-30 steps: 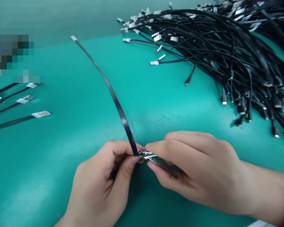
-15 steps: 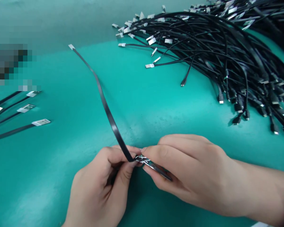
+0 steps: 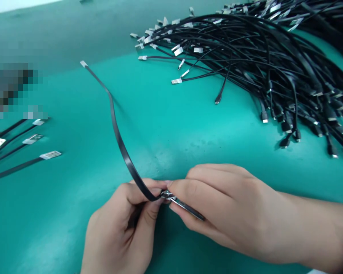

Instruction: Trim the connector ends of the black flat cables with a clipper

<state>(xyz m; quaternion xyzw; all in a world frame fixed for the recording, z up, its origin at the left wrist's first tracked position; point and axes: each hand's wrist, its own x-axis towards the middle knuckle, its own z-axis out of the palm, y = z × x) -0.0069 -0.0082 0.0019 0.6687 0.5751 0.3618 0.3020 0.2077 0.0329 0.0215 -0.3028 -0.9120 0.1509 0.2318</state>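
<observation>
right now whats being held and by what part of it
The left hand and right hand hold a flat black cable near one end, at a shiny metal piece.

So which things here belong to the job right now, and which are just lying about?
In the job: left hand, right hand, flat black USB cable, small metal end piece pinched between the hands.

Lying about: heap of black USB cables, loose flat cables at the left, teal work surface.
</observation>
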